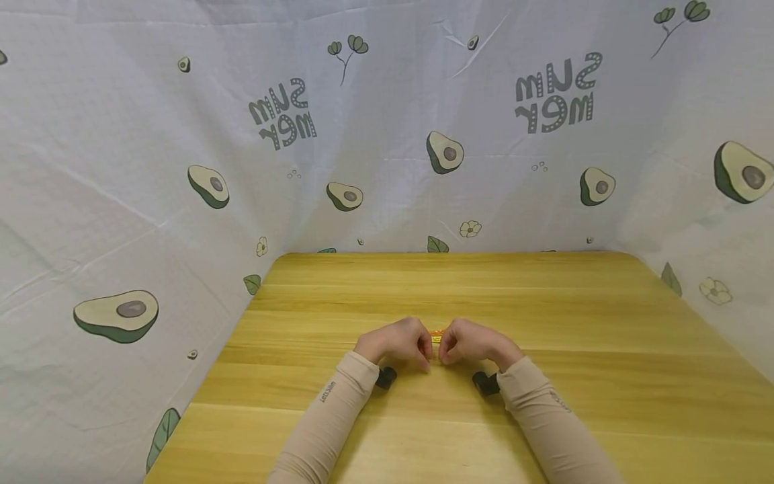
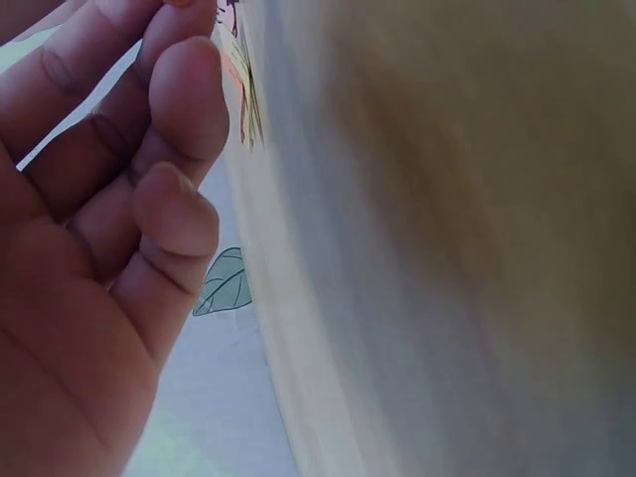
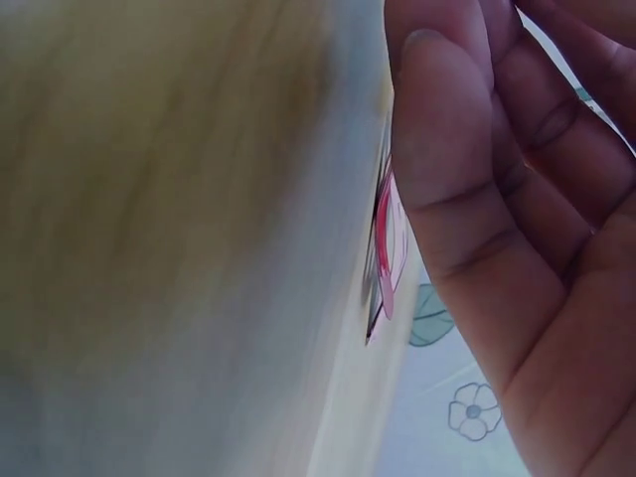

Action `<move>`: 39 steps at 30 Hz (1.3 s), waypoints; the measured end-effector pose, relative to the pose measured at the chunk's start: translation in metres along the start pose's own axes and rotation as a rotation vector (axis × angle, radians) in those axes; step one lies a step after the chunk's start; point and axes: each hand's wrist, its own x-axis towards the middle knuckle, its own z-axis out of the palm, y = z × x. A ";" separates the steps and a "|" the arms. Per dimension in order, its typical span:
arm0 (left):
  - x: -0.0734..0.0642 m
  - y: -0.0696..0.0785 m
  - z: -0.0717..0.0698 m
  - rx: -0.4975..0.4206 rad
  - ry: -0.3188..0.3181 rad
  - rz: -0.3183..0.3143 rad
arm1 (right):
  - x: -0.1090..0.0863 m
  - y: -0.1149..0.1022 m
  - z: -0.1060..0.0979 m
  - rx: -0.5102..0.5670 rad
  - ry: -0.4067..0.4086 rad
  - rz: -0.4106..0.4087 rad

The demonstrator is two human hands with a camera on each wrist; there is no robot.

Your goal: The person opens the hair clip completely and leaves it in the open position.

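A small, thin red-and-yellow packet shows between my two hands, low over the wooden table. My left hand bends inward at its left side, fingers curled and pinching there. From the opposite side my right hand mirrors it, its thumb drawn against the fingers. Most of the packet is hidden behind the fingers. The left wrist view catches a red and yellow edge of the packet beside the fingertips. In the right wrist view a pink-red strip of the packet runs past the thumb.
The wood-grained table reaches back to a pale curtain printed with avocados and lettering, which encloses the far edge and sides. Dark wrist camera mounts sit under both sleeved forearms.
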 end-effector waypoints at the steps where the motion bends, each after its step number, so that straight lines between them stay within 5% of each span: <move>1: 0.000 0.000 0.000 -0.002 0.000 -0.001 | 0.000 0.000 0.000 0.000 0.001 0.004; 24: 0.003 0.001 0.004 0.062 -0.024 0.015 | 0.003 0.003 0.001 0.008 -0.012 0.027; 39: -0.001 0.003 0.001 0.001 0.006 -0.037 | 0.001 0.001 0.001 -0.012 0.007 0.013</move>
